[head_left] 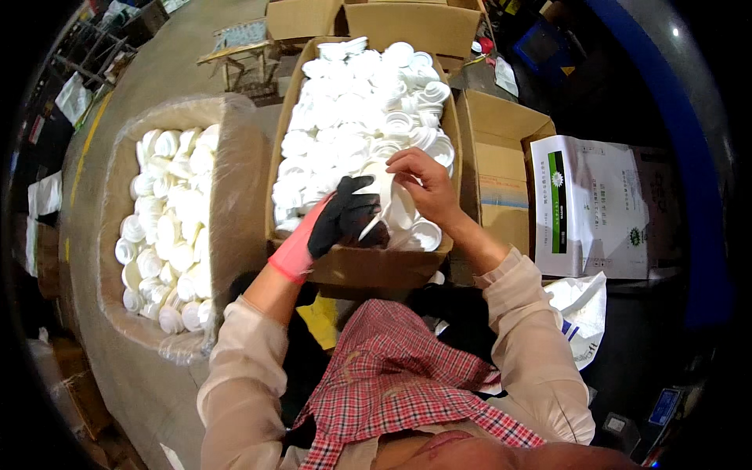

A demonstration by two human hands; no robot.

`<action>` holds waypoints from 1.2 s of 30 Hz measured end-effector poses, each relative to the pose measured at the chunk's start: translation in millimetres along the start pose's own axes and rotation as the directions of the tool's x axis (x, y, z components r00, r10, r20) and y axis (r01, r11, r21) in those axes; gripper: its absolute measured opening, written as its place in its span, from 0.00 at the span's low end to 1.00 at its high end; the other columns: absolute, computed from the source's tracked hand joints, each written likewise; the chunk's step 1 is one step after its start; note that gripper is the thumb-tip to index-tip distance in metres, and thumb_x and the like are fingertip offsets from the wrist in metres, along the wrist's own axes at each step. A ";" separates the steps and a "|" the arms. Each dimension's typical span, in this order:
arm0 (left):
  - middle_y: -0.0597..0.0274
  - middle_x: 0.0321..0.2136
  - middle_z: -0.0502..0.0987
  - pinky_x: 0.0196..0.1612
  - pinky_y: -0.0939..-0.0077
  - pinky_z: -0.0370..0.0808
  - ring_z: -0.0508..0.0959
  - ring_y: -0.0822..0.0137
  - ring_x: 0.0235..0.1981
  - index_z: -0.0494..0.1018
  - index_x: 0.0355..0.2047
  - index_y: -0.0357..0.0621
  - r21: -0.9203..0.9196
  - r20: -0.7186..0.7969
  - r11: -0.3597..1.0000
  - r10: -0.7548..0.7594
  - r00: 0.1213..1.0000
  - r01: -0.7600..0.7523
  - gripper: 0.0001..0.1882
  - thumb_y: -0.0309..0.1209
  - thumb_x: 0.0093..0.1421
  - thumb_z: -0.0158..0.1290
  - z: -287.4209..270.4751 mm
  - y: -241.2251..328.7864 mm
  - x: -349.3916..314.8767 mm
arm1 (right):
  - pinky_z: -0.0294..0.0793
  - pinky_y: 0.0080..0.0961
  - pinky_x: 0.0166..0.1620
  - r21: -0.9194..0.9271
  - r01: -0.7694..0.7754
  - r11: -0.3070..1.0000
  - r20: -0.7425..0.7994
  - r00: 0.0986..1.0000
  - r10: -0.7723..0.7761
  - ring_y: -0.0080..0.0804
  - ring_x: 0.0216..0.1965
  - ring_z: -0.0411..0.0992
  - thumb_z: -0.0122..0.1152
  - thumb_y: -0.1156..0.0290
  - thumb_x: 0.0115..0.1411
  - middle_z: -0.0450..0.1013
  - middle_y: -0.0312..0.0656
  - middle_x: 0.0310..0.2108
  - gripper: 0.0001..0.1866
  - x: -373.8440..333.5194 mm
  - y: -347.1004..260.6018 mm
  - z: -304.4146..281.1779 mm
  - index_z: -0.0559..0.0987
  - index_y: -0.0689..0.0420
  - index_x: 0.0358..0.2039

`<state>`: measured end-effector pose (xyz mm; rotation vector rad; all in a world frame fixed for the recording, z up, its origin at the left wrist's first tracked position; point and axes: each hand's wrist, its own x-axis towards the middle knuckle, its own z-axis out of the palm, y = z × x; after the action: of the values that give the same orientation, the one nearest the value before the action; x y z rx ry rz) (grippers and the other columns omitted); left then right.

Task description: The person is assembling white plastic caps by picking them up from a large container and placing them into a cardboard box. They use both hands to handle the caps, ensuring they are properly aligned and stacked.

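Over the near end of a cardboard box (376,270) heaped with white round plastic lids (337,117), both my hands are at work. My left hand (345,218), in a black and pink glove, is closed around a white plastic lid (385,188). A thin pale edge sticks out by the gloved fingers. My bare right hand (427,184) bends its fingers in a pinch at the far right side of the same lid. Its fingertips partly hide what they grip, and the bright light blurs the lid's outline.
To the left stands a plastic-lined box (117,196) full of similar lids. An open carton (501,125) and a white printed carton (587,211) are on the right. Behind are more cartons (411,27) and a small stool (239,47). A white bag (583,309) lies near my right arm.
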<state>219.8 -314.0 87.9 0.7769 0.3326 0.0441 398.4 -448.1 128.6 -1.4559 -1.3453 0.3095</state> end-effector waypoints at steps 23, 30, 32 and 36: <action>0.64 0.39 0.70 0.39 0.81 0.69 0.71 0.73 0.36 0.65 0.55 0.45 0.705 0.090 0.637 0.355 0.931 -0.311 0.22 0.31 0.60 0.52 44.0 -3.8 -37.6 | 0.71 0.38 0.35 -0.237 0.155 0.959 0.198 0.974 -0.109 0.48 0.33 0.72 0.59 0.76 0.50 0.71 0.46 0.27 0.03 -72.5 -67.3 38.9 0.76 0.59 0.28; 0.56 0.42 0.73 0.46 0.65 0.75 0.75 0.59 0.44 0.63 0.59 0.50 0.104 0.048 0.957 0.268 0.962 -0.272 0.24 0.38 0.64 0.50 42.3 -0.5 -24.5 | 0.74 0.36 0.42 -0.640 -0.208 0.740 -0.290 0.957 0.018 0.46 0.36 0.74 0.52 0.81 0.51 0.75 0.47 0.32 0.10 -182.9 -121.5 -81.2 0.79 0.60 0.33; 0.54 0.43 0.73 0.49 0.55 0.75 0.75 0.55 0.47 0.62 0.60 0.53 -0.145 0.019 0.962 0.236 0.972 -0.231 0.24 0.45 0.66 0.47 33.5 15.3 -29.1 | 0.73 0.37 0.43 -0.598 -0.517 0.613 -0.596 0.798 0.092 0.47 0.37 0.74 0.53 0.78 0.54 0.75 0.48 0.32 0.10 -241.4 -132.4 -147.7 0.79 0.60 0.36; 0.44 0.52 0.68 0.55 0.38 0.67 0.68 0.42 0.56 0.62 0.57 0.53 -0.485 0.039 0.842 0.291 0.956 -0.236 0.27 0.54 0.65 0.44 -5.8 17.6 -17.1 | 0.71 0.38 0.46 -0.794 -0.581 -0.179 -0.605 0.728 0.324 0.46 0.44 0.71 0.60 0.70 0.57 0.74 0.49 0.39 0.11 -313.6 -159.5 -208.2 0.80 0.61 0.39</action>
<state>203.3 -300.2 101.1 0.3256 0.0946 0.3317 367.6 -850.0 197.0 -3.1782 -0.5840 -0.5516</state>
